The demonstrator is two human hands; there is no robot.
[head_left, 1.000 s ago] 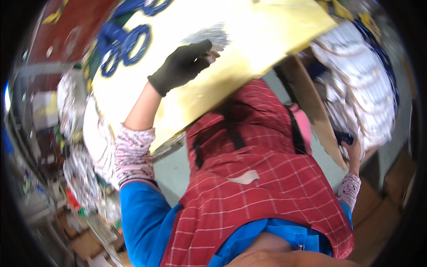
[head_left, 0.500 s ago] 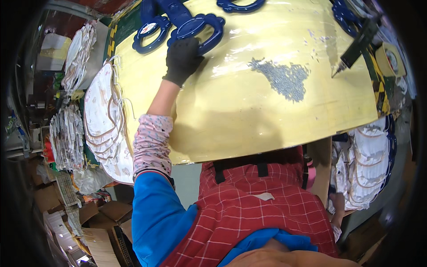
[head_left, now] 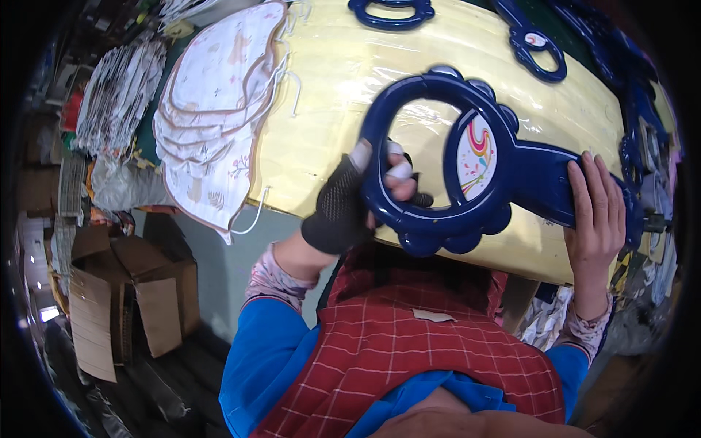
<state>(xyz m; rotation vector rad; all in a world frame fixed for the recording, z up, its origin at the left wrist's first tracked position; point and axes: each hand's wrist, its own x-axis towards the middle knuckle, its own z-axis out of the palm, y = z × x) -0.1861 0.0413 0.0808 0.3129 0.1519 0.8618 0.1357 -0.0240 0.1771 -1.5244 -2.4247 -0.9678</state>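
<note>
A large dark-blue plastic part (head_left: 544, 179) with a scalloped ring at one end and a broad flat stem spans the space in front of me. It carries a white oval panel with a colourful swirl inside the ring. My left hand (head_left: 347, 201), in a black glove with bare fingertips, is closed around the ring's left side, its fingers showing through the opening. My bare right hand (head_left: 597, 212) grips the stem, fingers laid across its upper face and the thumb out of sight. Beneath lies the pale yellow worktable (head_left: 314, 146), partly hidden by the part.
White printed fabric pieces (head_left: 219, 87) with brown edging and cords are stacked at the table's left edge. More blue parts (head_left: 537, 55) lie along the far side. Open cardboard boxes (head_left: 135, 285) stand on the floor at left; folded white stacks (head_left: 120, 95) sit behind.
My left hand has brought a blue part from the far side toward me. My right hand has come up from beside my body onto its stem. The view has shifted left.
</note>
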